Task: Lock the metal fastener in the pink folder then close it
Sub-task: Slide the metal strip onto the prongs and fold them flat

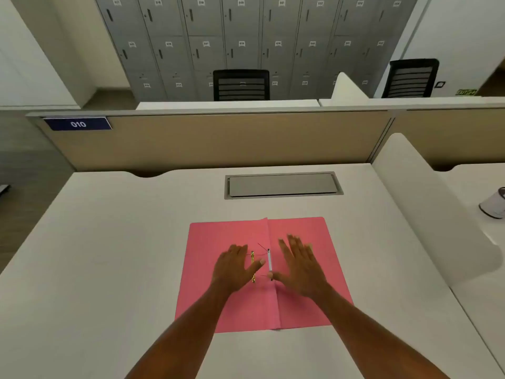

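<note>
While the pink folder (232, 233) lay open flat on the white counter (109, 242), the left hand (235, 266) hovered spread wide, holding nothing, over a gold fastener strip (253, 265). Just right, the silver metal fastener (269, 262) sat along the crease. And the right hand (299, 265), blurred, fingers splayed, was empty too.

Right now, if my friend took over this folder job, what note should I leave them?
Left hand: open, flat over the folder's left half, holding nothing.
Right hand: open, fingers spread, thumb near the fastener's lower end.
Pink folder: lies open on the white desk.
Metal fastener: by the centre fold, a gold strip beside it.
Done: cannot tell if it is locked.
Left: lock the fastener if needed, close the folder.
</note>
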A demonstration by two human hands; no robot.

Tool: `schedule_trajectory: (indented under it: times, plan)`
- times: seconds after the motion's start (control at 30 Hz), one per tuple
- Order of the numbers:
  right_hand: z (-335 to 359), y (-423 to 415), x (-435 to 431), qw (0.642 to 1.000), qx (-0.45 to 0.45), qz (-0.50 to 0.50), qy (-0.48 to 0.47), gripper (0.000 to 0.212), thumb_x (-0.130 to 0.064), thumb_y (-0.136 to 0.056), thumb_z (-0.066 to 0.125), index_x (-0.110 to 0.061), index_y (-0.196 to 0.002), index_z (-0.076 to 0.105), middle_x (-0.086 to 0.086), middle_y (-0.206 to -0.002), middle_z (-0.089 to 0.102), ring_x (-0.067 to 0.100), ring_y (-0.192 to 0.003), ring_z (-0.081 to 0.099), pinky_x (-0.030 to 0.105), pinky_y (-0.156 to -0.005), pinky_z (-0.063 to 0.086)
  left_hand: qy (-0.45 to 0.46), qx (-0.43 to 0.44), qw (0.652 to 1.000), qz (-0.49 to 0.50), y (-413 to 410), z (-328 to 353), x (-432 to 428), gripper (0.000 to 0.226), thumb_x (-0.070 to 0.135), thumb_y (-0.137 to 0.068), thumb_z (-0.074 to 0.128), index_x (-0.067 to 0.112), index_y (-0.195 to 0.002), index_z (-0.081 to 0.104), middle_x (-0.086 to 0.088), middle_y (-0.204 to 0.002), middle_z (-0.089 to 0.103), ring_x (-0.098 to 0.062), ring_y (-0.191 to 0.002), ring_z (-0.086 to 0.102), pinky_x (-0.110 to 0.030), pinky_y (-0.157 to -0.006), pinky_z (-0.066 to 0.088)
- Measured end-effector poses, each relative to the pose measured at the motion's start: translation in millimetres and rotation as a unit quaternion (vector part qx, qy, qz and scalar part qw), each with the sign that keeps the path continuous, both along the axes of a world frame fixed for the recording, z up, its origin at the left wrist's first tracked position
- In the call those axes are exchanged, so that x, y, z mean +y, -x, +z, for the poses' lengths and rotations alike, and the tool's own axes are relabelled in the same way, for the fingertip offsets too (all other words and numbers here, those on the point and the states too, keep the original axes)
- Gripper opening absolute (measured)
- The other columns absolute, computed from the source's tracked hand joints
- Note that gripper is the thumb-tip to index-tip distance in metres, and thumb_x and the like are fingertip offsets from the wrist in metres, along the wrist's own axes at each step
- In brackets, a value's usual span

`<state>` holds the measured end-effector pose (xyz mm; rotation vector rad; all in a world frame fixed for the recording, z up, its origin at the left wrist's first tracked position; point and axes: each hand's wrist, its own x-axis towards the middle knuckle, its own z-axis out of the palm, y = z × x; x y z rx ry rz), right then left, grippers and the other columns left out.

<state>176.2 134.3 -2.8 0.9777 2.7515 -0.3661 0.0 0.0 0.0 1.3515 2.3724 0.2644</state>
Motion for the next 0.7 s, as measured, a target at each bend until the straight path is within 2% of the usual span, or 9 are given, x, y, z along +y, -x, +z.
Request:
schedule_trajectory:
  times: [0.07,0.13,0.2,0.27,0.43,0.53,0.7]
  plan:
    - [-4,-2,-5,1.0,-0.009,-0.002,0.018,0.112,-0.089,-0.091,0.035,-0.023,-0.173,0.0,0.011,-0.181,-0.009,0.033,-0.168,-0.006,0.055,-0.137,0.005,-0.014,-0.022,1.0,0.015,-1,0,-1,0.059,0.06,-0.109,0.047,0.016,-0.147,0.061,-0.005,-0.147,0.063,-0.026,-0.138,0.061,-0.04,-0.112,0.051]
    - [-8,-4,-10,0.999,-0.013,-0.008,0.038,0.109,-0.087,-0.093,0.039,-0.021,-0.173,0.004,0.01,-0.181,-0.004,0.031,-0.169,-0.002,0.051,-0.137,0.008,-0.008,-0.02,1.0,0.011,-4,0,-4,0.041,0.042,-0.113,0.046,0.016,-0.136,0.068,-0.006,-0.137,0.067,-0.027,-0.13,0.065,-0.041,-0.106,0.055]
    - [-13,-3,-14,0.998,-0.012,-0.015,0.061,0.104,-0.08,-0.096,0.045,-0.019,-0.172,0.009,0.009,-0.181,0.001,0.03,-0.169,0.001,0.048,-0.137,0.014,-0.012,-0.009,1.0,0.005,-7,-3,-5,0.035,0.025,-0.112,0.046,0.016,-0.134,0.071,-0.006,-0.135,0.068,-0.027,-0.127,0.065,-0.041,-0.104,0.055]
    - [-17,-4,-16,0.997,-0.017,-0.015,0.071,0.099,-0.074,-0.098,0.048,-0.017,-0.171,0.014,0.009,-0.181,0.005,0.031,-0.168,0.005,0.047,-0.136,0.019,-0.02,0.003,1.0,0.001,-7,-7,-7,0.036,0.017,-0.11,0.049,0.018,-0.138,0.072,-0.004,-0.138,0.068,-0.024,-0.128,0.064,-0.039,-0.105,0.055]
    - [-24,-6,-20,0.998,-0.033,0.005,0.052,0.087,-0.067,-0.104,0.045,-0.015,-0.169,0.023,0.011,-0.181,0.011,0.031,-0.168,0.011,0.045,-0.135,0.023,-0.032,-0.02,0.999,0.003,-12,-16,-7,0.033,0.016,-0.108,0.056,0.022,-0.133,0.076,-0.002,-0.138,0.069,-0.022,-0.127,0.063,-0.038,-0.103,0.056]
    - [-26,-7,-21,0.998,-0.037,0.008,0.043,0.084,-0.066,-0.105,0.043,-0.015,-0.169,0.025,0.011,-0.18,0.014,0.031,-0.168,0.013,0.046,-0.134,0.024,-0.047,-0.079,0.995,0.041,-16,-17,-2,0.031,0.013,-0.103,0.058,0.023,-0.123,0.081,-0.002,-0.129,0.075,-0.022,-0.122,0.067,-0.035,-0.099,0.057]
    - [-28,-7,-22,0.999,-0.034,0.019,0.034,0.08,-0.064,-0.106,0.043,-0.014,-0.167,0.029,0.012,-0.179,0.018,0.031,-0.167,0.017,0.046,-0.134,0.026,-0.078,-0.184,0.979,0.048,-26,-22,3,0.025,0.013,-0.096,0.071,0.018,-0.116,0.085,0.0,-0.117,0.083,-0.019,-0.108,0.075,-0.037,-0.097,0.06]
